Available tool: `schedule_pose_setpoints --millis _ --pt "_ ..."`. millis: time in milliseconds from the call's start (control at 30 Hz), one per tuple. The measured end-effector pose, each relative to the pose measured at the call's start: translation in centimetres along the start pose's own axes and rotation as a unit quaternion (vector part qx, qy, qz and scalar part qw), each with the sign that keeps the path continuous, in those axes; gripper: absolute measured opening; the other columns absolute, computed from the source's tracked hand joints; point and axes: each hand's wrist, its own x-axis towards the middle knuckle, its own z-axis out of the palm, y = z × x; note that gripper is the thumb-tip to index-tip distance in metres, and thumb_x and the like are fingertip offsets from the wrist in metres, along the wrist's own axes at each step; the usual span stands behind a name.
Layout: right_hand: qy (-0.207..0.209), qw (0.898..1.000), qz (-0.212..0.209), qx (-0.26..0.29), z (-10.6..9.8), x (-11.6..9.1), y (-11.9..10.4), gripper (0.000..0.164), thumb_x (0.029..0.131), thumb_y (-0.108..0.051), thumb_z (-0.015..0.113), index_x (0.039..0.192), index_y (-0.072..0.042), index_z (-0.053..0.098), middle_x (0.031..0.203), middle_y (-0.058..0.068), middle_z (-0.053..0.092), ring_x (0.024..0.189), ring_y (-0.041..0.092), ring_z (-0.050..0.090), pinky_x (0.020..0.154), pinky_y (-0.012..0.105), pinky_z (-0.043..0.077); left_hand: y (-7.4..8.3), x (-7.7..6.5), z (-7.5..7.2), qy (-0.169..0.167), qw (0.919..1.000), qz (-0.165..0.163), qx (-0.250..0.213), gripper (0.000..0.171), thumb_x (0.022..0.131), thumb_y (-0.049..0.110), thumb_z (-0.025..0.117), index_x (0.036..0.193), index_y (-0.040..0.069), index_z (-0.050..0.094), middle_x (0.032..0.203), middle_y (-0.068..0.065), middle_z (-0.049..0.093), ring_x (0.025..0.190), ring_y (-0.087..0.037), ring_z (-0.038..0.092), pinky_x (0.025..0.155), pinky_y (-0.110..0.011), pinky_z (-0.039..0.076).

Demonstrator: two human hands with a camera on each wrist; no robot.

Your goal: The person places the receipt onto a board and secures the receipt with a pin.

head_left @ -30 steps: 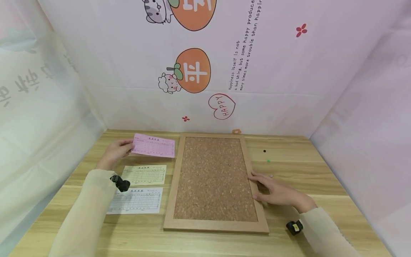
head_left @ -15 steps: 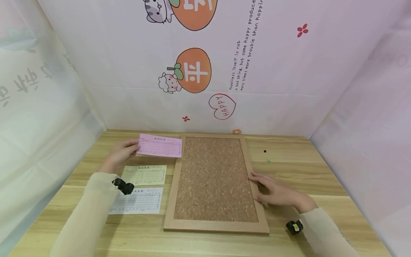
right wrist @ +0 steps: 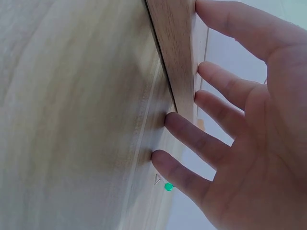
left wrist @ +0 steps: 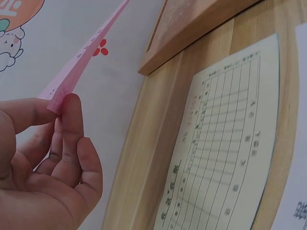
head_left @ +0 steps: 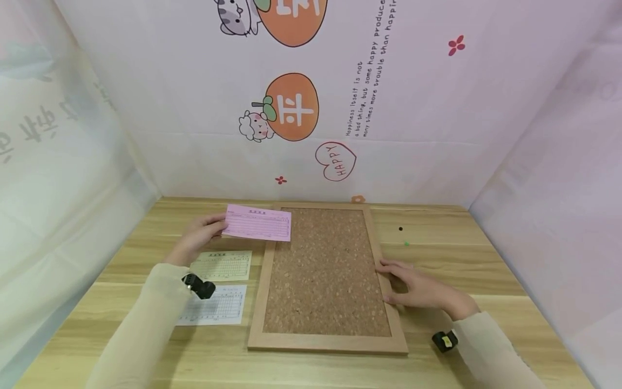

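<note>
Pinches the pink printed form (head_left: 259,223) in the left hand (head_left: 198,236), now shifted rightward from beside the framed corkboard (head_left: 332,281) to overlap its upper-left corner in the head view; still touches its right edge with the right hand (head_left: 421,286), spread wide.

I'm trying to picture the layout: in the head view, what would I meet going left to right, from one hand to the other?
Left hand → pink slip → framed cork board → right hand.

We see a pink slip (head_left: 257,222) of thin matt paper and a rough, grainy cork panel (head_left: 330,275) in a smooth wooden frame (head_left: 325,342). Our tabletop (head_left: 291,373) shows a wood-grain finish.
</note>
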Motion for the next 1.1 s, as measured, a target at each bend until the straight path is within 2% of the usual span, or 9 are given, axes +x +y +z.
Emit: schedule_pose_setpoints --millis 200,433,533,767,1100 --pt "0.0 1.0 0.004 -0.009 -0.2 0.2 0.0 0.073 0.092 -0.044 0.072 0.147 -0.005 0.047 0.156 0.02 0.033 0.14 0.046 0.032 0.106 0.062 0.034 -0.2 0.3 1.0 -0.01 0.9997 0.014 -0.019 0.05 0.104 0.019 0.056 0.148 -0.003 0.045 0.133 -0.018 0.056 0.096 -0.007 0.058 0.098 -0.04 0.047" --pt "0.008 1.0 0.004 -0.029 -0.4 0.5 -0.2 0.07 0.091 -0.045 0.073 0.145 -0.006 0.051 0.154 0.02 0.038 0.138 0.046 0.036 0.105 0.063 0.035 0.0 0.7 2.5 -0.021 0.9991 0.011 -0.035 0.048 0.104 0.018 0.056 0.147 -0.002 0.046 0.136 -0.018 0.055 0.102 -0.009 0.058 0.105 -0.047 0.042" --pt "0.017 0.999 -0.004 -0.037 -0.4 0.7 -0.2 0.063 0.093 -0.043 0.071 0.142 -0.006 0.055 0.15 0.019 0.043 0.135 0.045 0.04 0.104 0.063 0.036 0.2 0.9 3.2 -0.028 0.9988 0.014 -0.039 0.049 0.105 0.017 0.055 0.147 -0.004 0.044 0.137 -0.02 0.054 0.102 -0.01 0.058 0.105 -0.047 0.042" --pt "0.062 0.996 -0.049 -0.034 -0.6 2.1 -0.3 0.042 0.099 -0.022 0.065 0.133 0.002 0.06 0.134 0.018 0.059 0.124 0.04 0.052 0.102 0.059 0.041 0.3 1.3 4.4 -0.031 0.9984 0.013 -0.045 0.047 0.105 0.017 0.055 0.147 -0.002 0.046 0.133 -0.018 0.058 0.099 -0.012 0.058 0.101 -0.046 0.044" --pt "0.07 0.996 -0.051 0.003 -1.2 4.2 -1.2 0.031 0.1 -0.017 0.063 0.127 0.0 0.063 0.123 0.014 0.065 0.114 0.033 0.06 0.094 0.054 0.049 0.3 2.0 5.7 -0.047 0.997 0.02 -0.057 0.046 0.104 0.015 0.055 0.147 -0.001 0.048 0.129 -0.015 0.06 0.096 -0.011 0.058 0.096 -0.044 0.046"
